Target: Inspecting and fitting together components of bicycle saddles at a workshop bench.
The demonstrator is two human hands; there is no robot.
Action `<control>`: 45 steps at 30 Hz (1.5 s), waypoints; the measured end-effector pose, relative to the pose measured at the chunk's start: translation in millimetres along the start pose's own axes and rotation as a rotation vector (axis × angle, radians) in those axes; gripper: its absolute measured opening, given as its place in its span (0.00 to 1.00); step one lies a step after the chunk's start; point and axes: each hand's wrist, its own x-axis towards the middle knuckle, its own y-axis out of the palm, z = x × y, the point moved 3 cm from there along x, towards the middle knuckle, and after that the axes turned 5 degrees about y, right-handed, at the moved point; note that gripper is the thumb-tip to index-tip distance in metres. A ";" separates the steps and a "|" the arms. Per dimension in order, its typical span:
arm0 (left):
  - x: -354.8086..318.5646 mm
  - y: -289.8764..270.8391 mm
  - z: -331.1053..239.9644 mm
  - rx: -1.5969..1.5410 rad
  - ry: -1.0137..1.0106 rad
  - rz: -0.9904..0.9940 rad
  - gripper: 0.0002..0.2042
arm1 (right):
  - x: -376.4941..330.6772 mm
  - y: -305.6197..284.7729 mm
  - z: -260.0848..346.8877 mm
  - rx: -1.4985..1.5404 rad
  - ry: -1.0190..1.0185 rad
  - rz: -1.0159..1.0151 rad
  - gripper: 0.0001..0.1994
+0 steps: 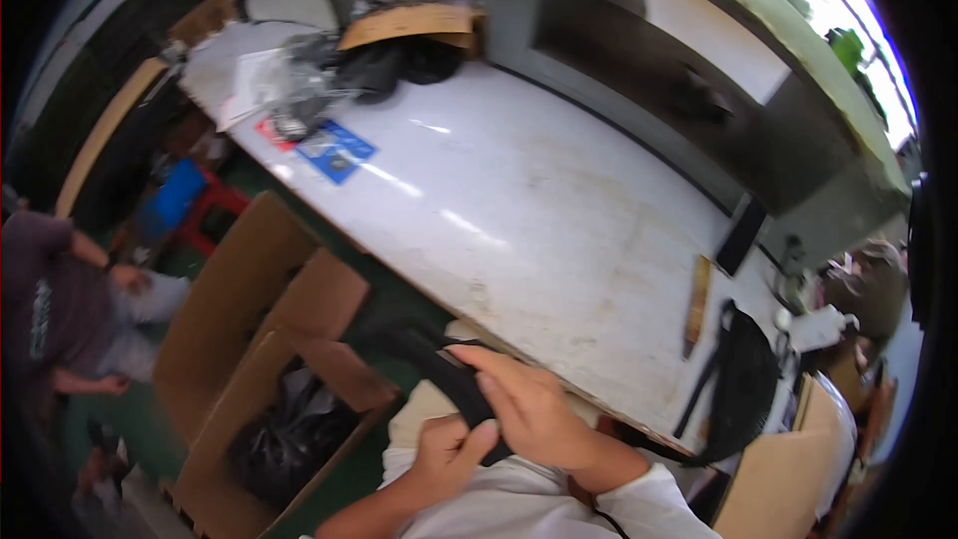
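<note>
Close to my body, at the near edge of the table, both hands are closed on a dark band-like piece point(462, 391) that looks like folded cloth or strap. My left hand point(439, 455) grips it from below, thumb against its lower part. My right hand point(534, 407) lies over its upper side, fingers bent around it. The far end of the black band blurs above the open carton, so its full shape cannot be made out. On the table to the right of my hands lies a black bag with a strap point(743, 379).
The white table point(559, 210) stretches ahead, with a wooden-handled tool point(697, 304) and a white bottle point(820, 327) at its right. Plastic bags point(299, 85) lie at its far left. An open carton point(232, 434) holds black plastic. A person point(65, 309) is at left.
</note>
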 end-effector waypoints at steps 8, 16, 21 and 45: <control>0.0 21.0 12.3 -0.096 -0.045 0.118 0.19 | -10.1 4.4 -3.4 -0.039 -0.023 -0.142 0.14; -8.9 3.2 -2.6 0.049 0.061 0.054 0.17 | -2.6 15.3 5.7 -0.081 -0.043 -0.093 0.13; -8.3 -10.0 2.4 0.116 -0.029 0.045 0.13 | -10.2 2.6 -2.3 -0.332 -0.204 -0.236 0.14; -3.6 -30.8 20.5 -0.822 -0.041 0.236 0.23 | -34.4 9.8 -51.9 0.989 0.268 -0.154 0.15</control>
